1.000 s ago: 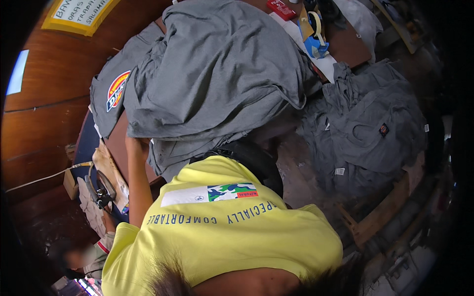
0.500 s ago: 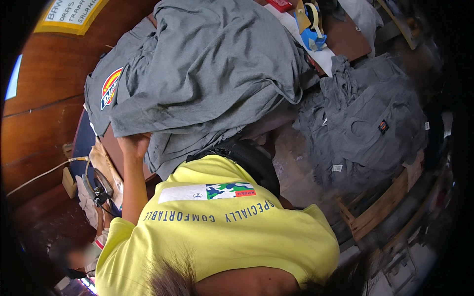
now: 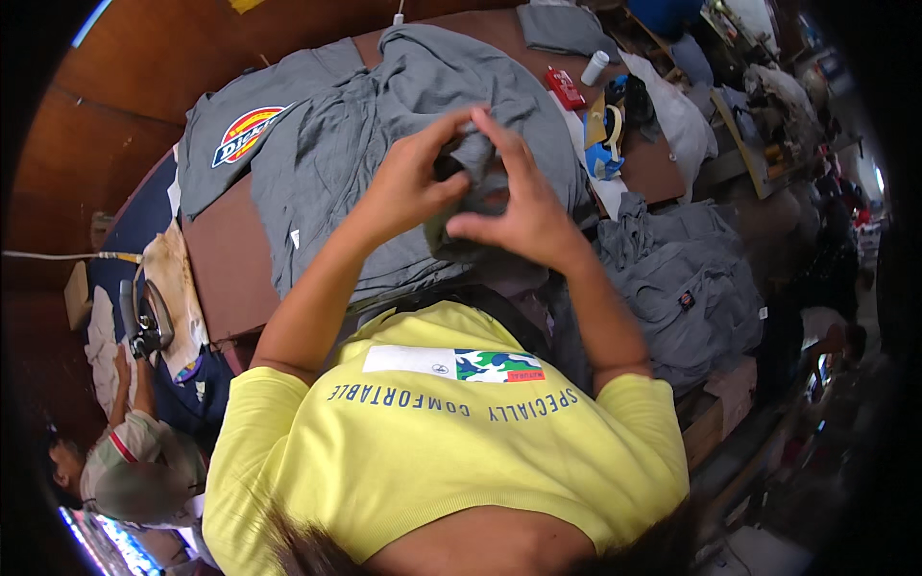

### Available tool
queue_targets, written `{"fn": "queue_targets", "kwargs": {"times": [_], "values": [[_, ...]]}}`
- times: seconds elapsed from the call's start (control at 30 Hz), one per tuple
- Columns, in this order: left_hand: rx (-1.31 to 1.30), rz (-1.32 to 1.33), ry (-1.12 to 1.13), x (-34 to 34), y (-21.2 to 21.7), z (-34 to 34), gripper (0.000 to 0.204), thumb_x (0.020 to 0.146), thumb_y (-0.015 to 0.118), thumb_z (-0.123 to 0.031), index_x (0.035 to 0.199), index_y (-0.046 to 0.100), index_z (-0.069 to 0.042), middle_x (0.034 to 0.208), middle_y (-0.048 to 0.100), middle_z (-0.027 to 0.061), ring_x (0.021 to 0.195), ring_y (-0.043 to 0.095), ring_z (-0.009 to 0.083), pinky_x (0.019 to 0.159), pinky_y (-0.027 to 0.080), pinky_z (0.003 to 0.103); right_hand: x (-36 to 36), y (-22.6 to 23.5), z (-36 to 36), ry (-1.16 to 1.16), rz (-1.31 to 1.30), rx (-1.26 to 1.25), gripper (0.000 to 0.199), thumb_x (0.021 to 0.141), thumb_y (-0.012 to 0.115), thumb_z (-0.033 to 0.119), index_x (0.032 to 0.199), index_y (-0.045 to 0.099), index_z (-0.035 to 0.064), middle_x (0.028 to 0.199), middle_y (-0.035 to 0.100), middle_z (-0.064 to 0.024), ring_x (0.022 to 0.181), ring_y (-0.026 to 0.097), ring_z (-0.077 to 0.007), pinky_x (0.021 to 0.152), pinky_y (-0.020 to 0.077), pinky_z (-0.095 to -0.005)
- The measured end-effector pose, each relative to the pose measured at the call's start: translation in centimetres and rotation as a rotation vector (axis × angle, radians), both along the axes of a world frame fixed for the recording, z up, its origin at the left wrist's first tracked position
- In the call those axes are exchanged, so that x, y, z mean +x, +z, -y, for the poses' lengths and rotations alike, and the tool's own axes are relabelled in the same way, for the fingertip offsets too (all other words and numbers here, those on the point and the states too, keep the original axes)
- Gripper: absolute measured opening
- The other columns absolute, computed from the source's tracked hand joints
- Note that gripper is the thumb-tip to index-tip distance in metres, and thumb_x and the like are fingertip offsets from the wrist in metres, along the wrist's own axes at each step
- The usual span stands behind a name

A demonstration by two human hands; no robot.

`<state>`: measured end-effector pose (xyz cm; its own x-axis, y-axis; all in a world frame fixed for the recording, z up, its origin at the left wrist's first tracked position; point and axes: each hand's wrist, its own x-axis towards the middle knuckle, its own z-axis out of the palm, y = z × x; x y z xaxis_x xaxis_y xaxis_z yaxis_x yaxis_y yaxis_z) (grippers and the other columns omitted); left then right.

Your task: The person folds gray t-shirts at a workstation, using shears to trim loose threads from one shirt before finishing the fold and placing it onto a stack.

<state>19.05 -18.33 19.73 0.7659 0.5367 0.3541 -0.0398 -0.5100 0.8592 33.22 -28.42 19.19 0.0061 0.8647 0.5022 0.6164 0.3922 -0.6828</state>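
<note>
My left hand [image 3: 408, 187] and my right hand [image 3: 538, 216] are raised close together over the table's middle, index fingertips nearly meeting. Bunched grey cloth [image 3: 473, 152] shows between them, with the fingers curled around it; blur hides the exact grip. Beneath spreads a rumpled grey shirt [image 3: 327, 182], a small white tag on it. Left of that lies another grey shirt [image 3: 206, 178] with a large round red, yellow and blue print.
The brown tabletop [image 3: 226, 274] shows at left, near an iron [image 3: 149, 317] and a co-worker [image 3: 139, 451]. At right are a blue tape dispenser [image 3: 603, 158], a red packet [image 3: 565, 88], a white bottle [image 3: 595, 65] and piled grey garments [image 3: 672, 278]. A folded grey garment [image 3: 567, 29] lies at the back.
My left hand has come out from under the grey shirt's near edge and up to the middle. My right hand has come into view beside it. The raised shirt has come down onto the table.
</note>
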Motion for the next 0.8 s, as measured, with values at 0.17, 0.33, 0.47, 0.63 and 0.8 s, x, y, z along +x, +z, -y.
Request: {"fn": "queue_targets", "kwargs": {"times": [0.17,0.33,0.47,0.63,0.8], "values": [[-0.194,0.520,0.301,-1.1,-0.3,-1.0,0.070,0.066,0.071,-0.008,0.127,0.037,-0.011,0.088,0.056,0.0069,0.079,0.057,0.0129,0.069,0.047,0.024,0.2,4.3,-6.1,0.125,0.121,0.077,0.030,0.070,0.057,0.002,0.099,0.061,0.0094,0.088,0.064,-0.0108,0.085,0.062,-0.0306,0.075,0.0488,-0.0315],[-0.166,0.322,0.519,1.9,-5.9,1.0,0.067,0.067,0.077,-0.013,0.121,0.038,-0.005,0.095,0.052,0.0080,0.078,0.057,0.0147,0.067,0.048,0.026,1.0,9.6,-10.4,0.372,-0.657,-0.162,0.016,0.089,0.048,0.012,0.101,0.058,0.0065,0.091,0.064,-0.0044,0.083,0.062,-0.0118,0.071,0.0492,-0.0261],[-0.547,0.216,0.217,6.2,-11.8,3.3,0.076,0.068,0.074,-0.032,0.127,0.033,-0.009,0.108,0.050,0.0123,0.095,0.052,0.0214,0.077,0.045,0.032,2.2,15.0,-13.8,0.460,-0.991,-0.158,0.016,0.086,0.048,0.016,0.087,0.060,0.0043,0.078,0.064,-0.0073,0.069,0.063,-0.0183,0.065,0.0522,-0.0323],[-1.090,0.272,-0.189,8.3,-10.7,5.6,0.094,0.070,0.068,-0.051,0.137,0.016,-0.010,0.130,0.033,0.0179,0.122,0.035,0.0277,0.093,0.036,0.036,6.6,19.2,-15.4,0.583,-1.075,0.083,0.013,0.081,0.050,0.011,0.081,0.061,0.0025,0.078,0.064,-0.0096,0.072,0.061,-0.0214,0.070,0.0495,-0.0335],[-0.705,0.317,-0.185,8.2,-6.5,8.3,0.099,0.066,0.077,-0.037,0.136,0.015,-0.004,0.128,0.035,0.0192,0.120,0.036,0.0274,0.092,0.039,0.036,7.5,20.5,-17.0,0.504,-1.292,0.388,0.012,0.084,0.049,0.010,0.082,0.058,0.0027,0.082,0.063,-0.0112,0.073,0.061,-0.0238,0.069,0.0510,-0.0344]]}}
